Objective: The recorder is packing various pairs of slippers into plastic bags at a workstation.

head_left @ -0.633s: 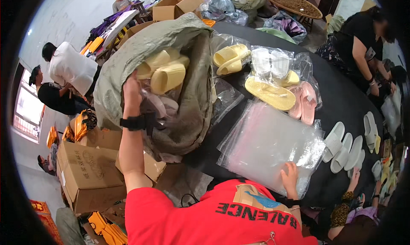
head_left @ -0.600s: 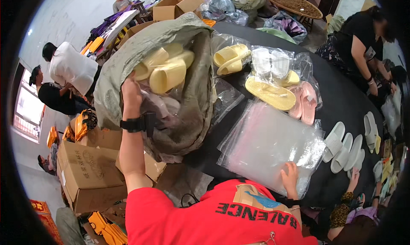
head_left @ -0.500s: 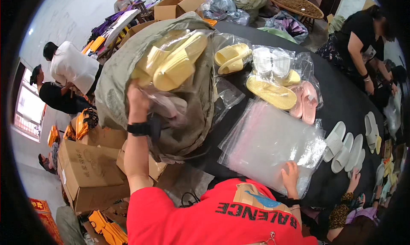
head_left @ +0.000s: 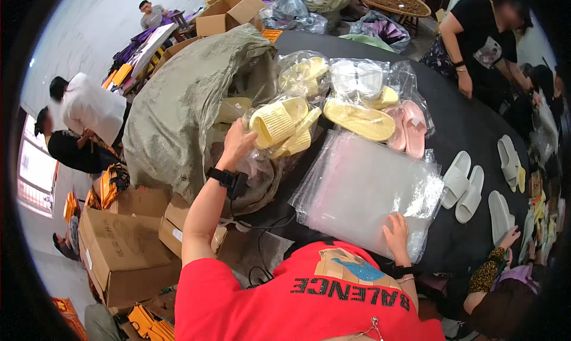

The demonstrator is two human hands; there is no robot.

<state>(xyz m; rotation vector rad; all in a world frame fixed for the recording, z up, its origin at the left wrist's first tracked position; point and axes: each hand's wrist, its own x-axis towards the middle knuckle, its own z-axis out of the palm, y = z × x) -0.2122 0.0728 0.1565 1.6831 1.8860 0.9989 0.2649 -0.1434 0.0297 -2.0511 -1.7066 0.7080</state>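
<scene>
My left hand (head_left: 239, 143) grips the edge of a clear plastic bag holding a pair of yellow slippers (head_left: 278, 125), at the mouth of a big grey-green sack (head_left: 169, 112). More bagged slippers show dimly inside the sack. With fingers apart, my right hand (head_left: 397, 235) lies on a stack of clear plastic bags (head_left: 357, 189) at the near side of the black table. Beyond the stack are loose yellow slippers (head_left: 360, 119), pink slippers (head_left: 414, 127), bagged white slippers (head_left: 358, 78) and another bagged yellow pair (head_left: 304, 73).
Grey slippers (head_left: 470, 195) lie to the right on the black table (head_left: 458, 127), where another person's hand (head_left: 510, 238) touches one. A person in black (head_left: 485, 37) works at the far right. Cardboard boxes (head_left: 128, 252) stand left of me.
My left hand has moved right with the bagged yellow slippers, out toward the table. My right hand stays on the bag stack. Near the other person's hand, grey slippers have shifted right.
</scene>
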